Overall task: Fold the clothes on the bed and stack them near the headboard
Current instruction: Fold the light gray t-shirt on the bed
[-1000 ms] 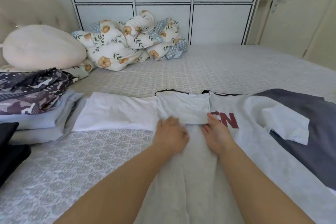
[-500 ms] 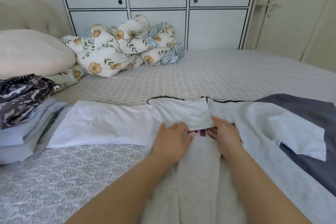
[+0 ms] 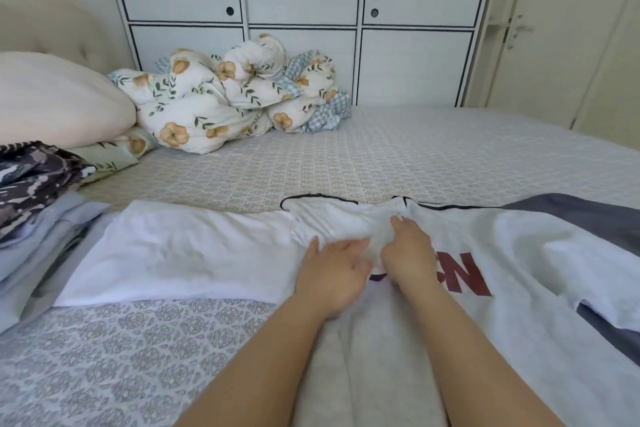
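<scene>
A white T-shirt [image 3: 194, 246] with red letters and a black-edged collar lies spread across the patterned bed [image 3: 346, 163], one sleeve stretched out to the left. My left hand [image 3: 332, 270] lies flat on the shirt near its chest, fingers straight. My right hand [image 3: 407, 253] pinches the folded-over flap of white fabric just below the collar. A stack of folded clothes [image 3: 38, 218] sits at the left, near the padded headboard [image 3: 52, 17]. A grey garment [image 3: 588, 218] lies under the shirt's right side.
A cream pillow [image 3: 59, 104] and a bunched floral duvet [image 3: 221, 104] lie at the far left side of the bed. White wardrobe doors [image 3: 301, 3] stand behind the bed, with a room door [image 3: 561, 28] at the right.
My right hand has moved up onto the folded flap and bunched it, uncovering more of the red letters. My left hand has stayed flat beside it. The camera has shifted slightly.
</scene>
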